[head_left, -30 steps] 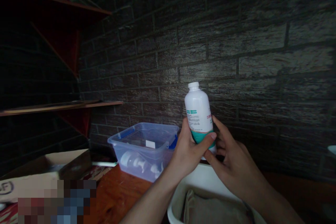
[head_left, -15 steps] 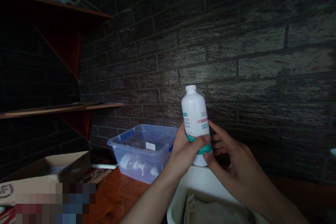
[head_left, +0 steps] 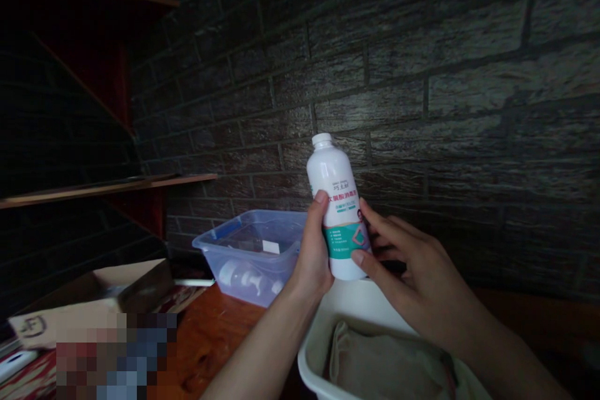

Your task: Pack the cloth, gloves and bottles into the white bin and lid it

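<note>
A white plastic bottle (head_left: 330, 169) with a white cap and a green-and-white label stands nearly upright between my hands, tilted slightly left. My left hand (head_left: 314, 256) grips its left side, thumb pointing up along the label. On the other side, my right hand (head_left: 407, 256) has its index finger and thumb tips against the bottle, the remaining fingers curled partly behind it. The label's printed front faces me. Below the bottle is a white bin (head_left: 307, 362) holding a folded grey-beige cloth (head_left: 384, 362).
A clear bluish plastic box (head_left: 253, 256) with white bottles inside stands left of my hands on the wooden table (head_left: 210, 331). Farther left lies an open cardboard box (head_left: 70, 325). Wooden shelves (head_left: 117, 186) jut from the dark brick wall (head_left: 398, 100).
The bottle has been turned so its label front faces me more. It has shifted slightly left and up in view, and my left thumb has moved from across the label to its left edge.
</note>
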Motion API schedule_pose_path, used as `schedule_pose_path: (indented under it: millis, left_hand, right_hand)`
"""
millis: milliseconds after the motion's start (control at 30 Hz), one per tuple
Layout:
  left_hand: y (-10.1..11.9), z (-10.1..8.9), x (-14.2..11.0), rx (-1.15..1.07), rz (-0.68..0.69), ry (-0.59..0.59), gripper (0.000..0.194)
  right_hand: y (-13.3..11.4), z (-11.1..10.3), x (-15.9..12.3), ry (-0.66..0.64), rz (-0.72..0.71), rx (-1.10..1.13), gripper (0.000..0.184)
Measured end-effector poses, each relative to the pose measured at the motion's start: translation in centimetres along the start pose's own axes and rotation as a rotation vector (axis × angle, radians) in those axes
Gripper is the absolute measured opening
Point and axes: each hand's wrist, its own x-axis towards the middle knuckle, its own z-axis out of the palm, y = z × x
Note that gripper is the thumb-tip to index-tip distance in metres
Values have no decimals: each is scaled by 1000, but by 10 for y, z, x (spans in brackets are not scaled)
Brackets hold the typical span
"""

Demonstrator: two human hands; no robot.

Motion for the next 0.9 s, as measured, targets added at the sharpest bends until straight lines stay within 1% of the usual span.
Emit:
schedule_pose_path:
  millis: [200,500,733,900]
  left_hand:
    - [2,1,-3,-17,43,0,55]
    - [4,0,-2,21,0,-19,63]
    - [3,-3,-1,17,-4,-31,62]
    - [2,-2,0,15,-14,-32,60]
  right_hand:
    - [-5,-1,-1,-22,16,51,63]
    - [-4,1,-3,-21,14,61,62]
    - [-3,0,-2,-28,5,62,62]
    - [1,2,-1,-23,-14,66,61]
